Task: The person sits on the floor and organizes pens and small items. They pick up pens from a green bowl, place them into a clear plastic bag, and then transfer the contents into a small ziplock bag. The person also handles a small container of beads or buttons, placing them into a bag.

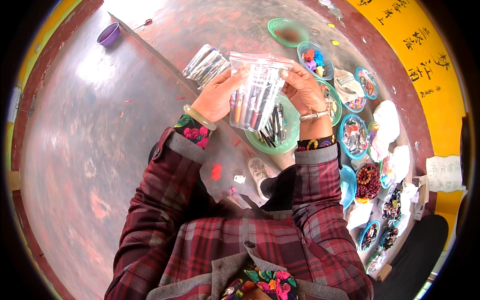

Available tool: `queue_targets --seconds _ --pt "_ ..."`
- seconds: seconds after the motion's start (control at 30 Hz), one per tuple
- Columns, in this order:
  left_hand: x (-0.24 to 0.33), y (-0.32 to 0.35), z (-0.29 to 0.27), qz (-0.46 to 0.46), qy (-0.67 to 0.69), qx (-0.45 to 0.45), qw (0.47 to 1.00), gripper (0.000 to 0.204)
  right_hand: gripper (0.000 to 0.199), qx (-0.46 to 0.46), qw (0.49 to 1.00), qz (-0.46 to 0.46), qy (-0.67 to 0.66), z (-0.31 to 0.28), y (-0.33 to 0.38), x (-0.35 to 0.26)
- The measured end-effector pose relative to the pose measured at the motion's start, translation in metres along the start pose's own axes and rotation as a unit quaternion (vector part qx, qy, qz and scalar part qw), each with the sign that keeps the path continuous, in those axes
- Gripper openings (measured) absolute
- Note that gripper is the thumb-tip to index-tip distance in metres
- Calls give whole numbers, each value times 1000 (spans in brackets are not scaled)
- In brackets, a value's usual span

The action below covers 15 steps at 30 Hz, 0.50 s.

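Observation:
Between my hands hangs a clear zip bag (243, 107) with several pens inside, their barrels dark, brown and reddish. My left hand (216, 95) is closed on the bag's left edge, thumb near its upper part. At the upper right corner, my right hand (306, 90) pinches the bag with thumb and fingers. Below and behind the bag stands a pale green basin (290, 137) with loose dark pens (275, 127) in it, partly hidden by the bag. Beyond my left hand lies a pile of filled clear bags (206, 62) on the floor.
Along the right stand several basins of small colourful things, among them a blue basin (353, 135) and one with dark red beads (368, 182). A purple basin (108, 34) sits far left. My shoe (258, 175) is beside the pale green basin. Red scraps (215, 172) lie on the floor.

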<state>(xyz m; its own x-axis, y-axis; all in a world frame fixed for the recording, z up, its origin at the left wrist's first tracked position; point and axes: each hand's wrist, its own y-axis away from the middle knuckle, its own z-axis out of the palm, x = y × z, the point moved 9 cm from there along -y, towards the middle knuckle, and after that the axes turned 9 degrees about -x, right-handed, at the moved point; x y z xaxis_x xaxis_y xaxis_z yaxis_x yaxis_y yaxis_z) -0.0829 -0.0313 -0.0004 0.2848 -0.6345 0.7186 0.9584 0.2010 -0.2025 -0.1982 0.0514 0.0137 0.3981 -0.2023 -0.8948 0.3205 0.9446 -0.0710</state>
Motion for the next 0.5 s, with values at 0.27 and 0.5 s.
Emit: queue_targets --seconds 0.27,0.5 --pt "-1 -5 -5 5 -1 18 1000 27 14 52 997 -22 47 0 -1 0" --pt "13 -1 -11 25 -40 40 998 26 20 70 997 -29 20 -19 -8 10"
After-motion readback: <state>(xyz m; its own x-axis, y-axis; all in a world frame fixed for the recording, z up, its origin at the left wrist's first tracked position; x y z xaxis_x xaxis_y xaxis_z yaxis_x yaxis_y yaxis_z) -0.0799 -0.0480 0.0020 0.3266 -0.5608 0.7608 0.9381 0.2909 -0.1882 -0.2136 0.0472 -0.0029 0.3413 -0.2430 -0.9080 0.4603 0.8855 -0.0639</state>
